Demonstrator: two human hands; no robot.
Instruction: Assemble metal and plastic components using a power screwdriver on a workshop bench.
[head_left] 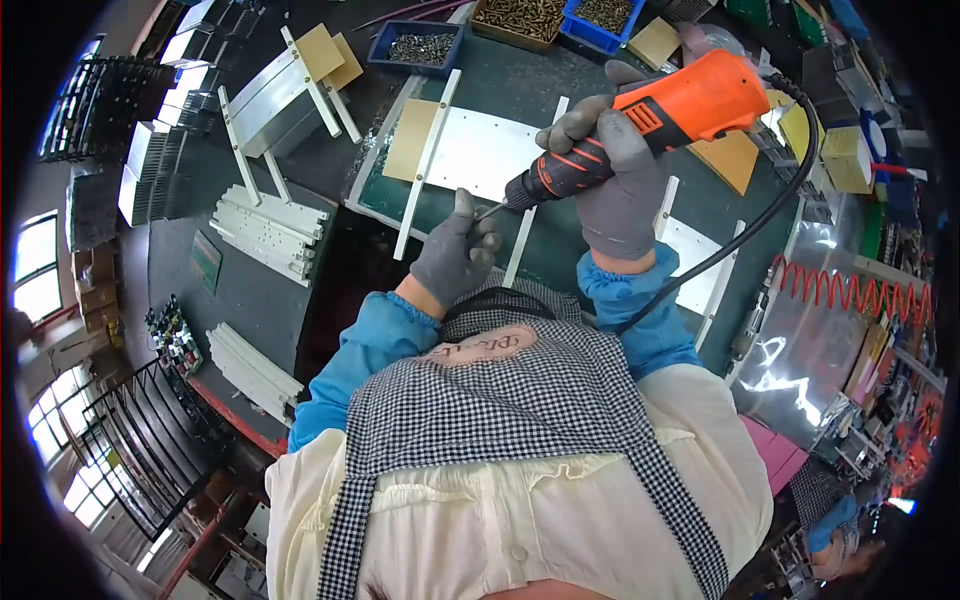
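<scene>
My right hand, in a grey glove, is wrapped round an orange and black electric screwdriver. The tool lies slanted, its chuck and thin bit pointing down and left. At the bit's tip, my gloved left hand has thumb and fingers drawn together; whatever sits between them is too small to make out. Beneath the tool, a white metal panel rests on the green work surface. A white strip with holes crosses it near a tan board piece.
Blue bins of small metal parts and a tray of brass-coloured screws stand along the far side. Stacked white strips and a panel assembly are at left. The black cable loops by my right arm; a red coiled hose hangs at right.
</scene>
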